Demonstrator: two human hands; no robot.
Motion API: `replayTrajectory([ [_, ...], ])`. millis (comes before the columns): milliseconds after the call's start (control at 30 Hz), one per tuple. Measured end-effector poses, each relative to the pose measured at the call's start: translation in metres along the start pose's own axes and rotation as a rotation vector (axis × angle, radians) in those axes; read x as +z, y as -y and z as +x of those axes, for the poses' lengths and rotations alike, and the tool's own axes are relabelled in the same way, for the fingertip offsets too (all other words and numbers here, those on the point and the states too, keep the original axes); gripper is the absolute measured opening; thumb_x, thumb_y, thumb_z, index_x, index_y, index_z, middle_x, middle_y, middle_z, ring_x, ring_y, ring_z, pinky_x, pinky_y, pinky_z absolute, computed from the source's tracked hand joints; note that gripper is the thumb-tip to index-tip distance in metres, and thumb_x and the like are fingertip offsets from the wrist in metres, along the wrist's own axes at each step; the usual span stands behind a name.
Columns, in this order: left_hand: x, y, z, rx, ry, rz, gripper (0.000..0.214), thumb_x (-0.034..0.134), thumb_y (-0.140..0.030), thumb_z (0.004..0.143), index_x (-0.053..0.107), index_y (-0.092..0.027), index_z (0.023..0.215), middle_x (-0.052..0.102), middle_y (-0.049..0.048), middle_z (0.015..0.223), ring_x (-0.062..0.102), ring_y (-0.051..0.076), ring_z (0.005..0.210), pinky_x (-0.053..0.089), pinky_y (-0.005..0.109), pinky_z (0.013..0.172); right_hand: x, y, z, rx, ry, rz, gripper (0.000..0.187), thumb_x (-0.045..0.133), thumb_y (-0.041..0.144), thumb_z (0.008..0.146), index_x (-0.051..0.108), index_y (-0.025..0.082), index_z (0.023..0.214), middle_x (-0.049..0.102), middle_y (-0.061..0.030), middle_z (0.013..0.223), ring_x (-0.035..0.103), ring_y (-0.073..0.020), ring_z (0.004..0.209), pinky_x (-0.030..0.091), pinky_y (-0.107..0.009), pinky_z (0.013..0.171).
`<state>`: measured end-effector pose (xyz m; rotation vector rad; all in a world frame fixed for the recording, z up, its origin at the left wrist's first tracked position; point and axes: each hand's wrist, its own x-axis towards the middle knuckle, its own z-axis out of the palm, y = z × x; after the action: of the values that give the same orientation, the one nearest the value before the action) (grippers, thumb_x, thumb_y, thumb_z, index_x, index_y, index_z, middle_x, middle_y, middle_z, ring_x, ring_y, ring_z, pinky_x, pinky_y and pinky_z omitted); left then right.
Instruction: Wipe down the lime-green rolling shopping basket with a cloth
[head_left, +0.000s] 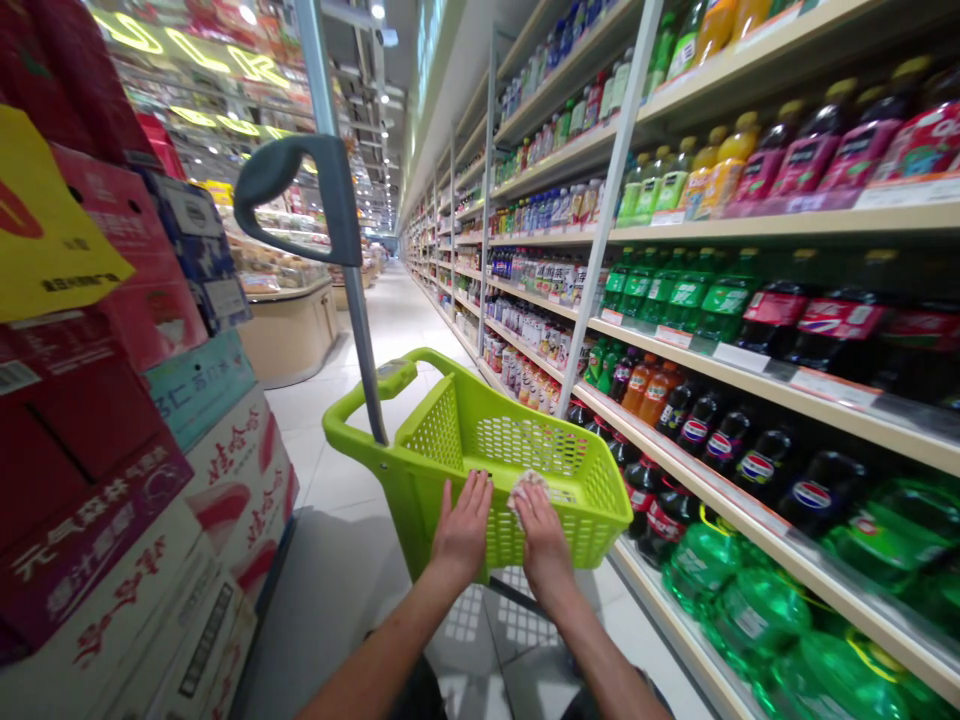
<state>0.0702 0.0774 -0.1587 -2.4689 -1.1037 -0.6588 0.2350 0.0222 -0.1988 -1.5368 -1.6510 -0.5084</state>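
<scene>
A lime-green shopping basket cart [592,515] stands in the aisle before me, its grey pull handle [346,200] raised on a metal pole at the left. The basket holds nothing that I can see. My left hand [461,525] lies against the near side of the basket, its fingers stretched out over the rim. To its right, my right hand [543,535] presses a crumpled whitish cloth or tissue [528,482] against the same rim. Part of the cloth shows beyond the fingertips; the rest is under the hand.
Shelves of bottled drinks [712,285] line the right side, close to the basket. Stacked drink cartons [97,480] crowd the left. A rounded display counter [289,330] stands farther back, beside the tiled floor [397,300] of the aisle.
</scene>
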Motion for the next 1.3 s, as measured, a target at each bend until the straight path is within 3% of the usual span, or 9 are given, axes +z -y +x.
replayTrajectory([
  [200,-0.006,0.019,-0.006,-0.029,-0.016,0.064,0.055,0.034,-0.011,0.074,0.038,-0.016,0.128,0.035,0.0059,0.138,0.026,0.019,0.129,0.014,0.047,0.107,-0.008,-0.022,0.002,0.092,-0.125,-0.033,0.058,0.029,-0.003,0.07,0.049,0.014,0.121,0.044,-0.0108,0.13,0.03,-0.0198,0.127,0.031,-0.048,0.101],
  [433,-0.01,0.025,-0.006,-0.043,0.021,0.053,0.055,0.034,-0.015,0.074,0.036,-0.015,0.129,0.032,0.0057,0.139,0.025,0.02,0.13,0.018,0.048,0.106,0.016,0.029,0.014,-0.065,0.015,0.005,0.057,0.03,-0.005,0.067,0.053,0.013,0.117,0.047,-0.0108,0.128,0.029,-0.019,0.127,0.035,-0.042,0.1],
  [600,-0.027,0.049,-0.011,-0.127,0.003,0.101,0.058,0.037,-0.016,0.073,0.033,-0.011,0.131,0.029,0.0094,0.141,0.02,0.023,0.131,0.018,0.051,0.105,0.006,-0.004,0.011,-0.046,-0.116,-0.022,0.057,0.028,-0.002,0.069,0.048,0.014,0.121,0.047,-0.011,0.128,0.032,-0.0199,0.126,0.033,-0.045,0.101],
  [667,-0.029,0.052,-0.013,-0.1,0.013,0.121,0.056,0.035,-0.016,0.076,0.032,-0.011,0.131,0.03,0.0092,0.14,0.02,0.023,0.131,0.021,0.051,0.103,0.013,-0.001,0.014,-0.035,-0.123,-0.011,0.056,0.028,-0.001,0.07,0.048,0.013,0.12,0.045,-0.0119,0.128,0.03,-0.0212,0.127,0.032,-0.047,0.101],
  [833,-0.023,0.048,-0.015,-0.062,0.012,0.16,0.051,0.031,-0.021,0.082,0.028,-0.011,0.132,0.027,0.009,0.142,0.016,0.021,0.132,0.023,0.05,0.102,0.029,0.04,0.018,-0.171,0.002,0.053,0.055,0.029,-0.002,0.068,0.051,0.013,0.116,0.044,-0.011,0.13,0.028,-0.0219,0.128,0.031,-0.046,0.103],
  [933,-0.024,0.048,-0.017,-0.042,0.03,0.151,0.051,0.03,-0.021,0.083,0.028,-0.011,0.132,0.025,0.0098,0.142,0.014,0.021,0.133,0.022,0.051,0.102,0.018,0.018,0.013,-0.186,-0.031,0.035,0.053,0.029,0.0,0.07,0.05,0.015,0.117,0.045,-0.0102,0.129,0.03,-0.0223,0.127,0.032,-0.046,0.101],
  [1067,-0.028,0.045,-0.015,-0.051,0.058,0.142,0.051,0.032,-0.019,0.082,0.028,-0.01,0.132,0.026,0.0126,0.142,0.016,0.023,0.132,0.021,0.051,0.102,0.005,-0.012,0.01,-0.081,-0.073,-0.041,0.053,0.031,0.001,0.071,0.046,0.014,0.12,0.043,-0.0117,0.13,0.032,-0.0232,0.126,0.031,-0.046,0.102],
  [1233,-0.027,0.03,-0.011,-0.036,0.068,0.076,0.051,0.031,-0.02,0.082,0.029,-0.007,0.131,0.027,0.0138,0.141,0.016,0.025,0.132,0.019,0.051,0.103,0.02,0.029,0.004,-0.187,0.057,0.025,0.053,0.028,0.0,0.07,0.05,0.014,0.117,0.044,-0.0103,0.129,0.03,-0.0221,0.127,0.033,-0.045,0.101],
  [1300,-0.027,0.027,-0.011,-0.029,0.087,0.065,0.052,0.033,-0.021,0.082,0.027,-0.006,0.132,0.025,0.0146,0.142,0.015,0.025,0.133,0.019,0.052,0.103,0.02,0.029,-0.001,-0.223,0.093,0.045,0.054,0.028,0.0,0.071,0.049,0.015,0.118,0.044,-0.0089,0.13,0.029,-0.0218,0.128,0.034,-0.044,0.1],
])
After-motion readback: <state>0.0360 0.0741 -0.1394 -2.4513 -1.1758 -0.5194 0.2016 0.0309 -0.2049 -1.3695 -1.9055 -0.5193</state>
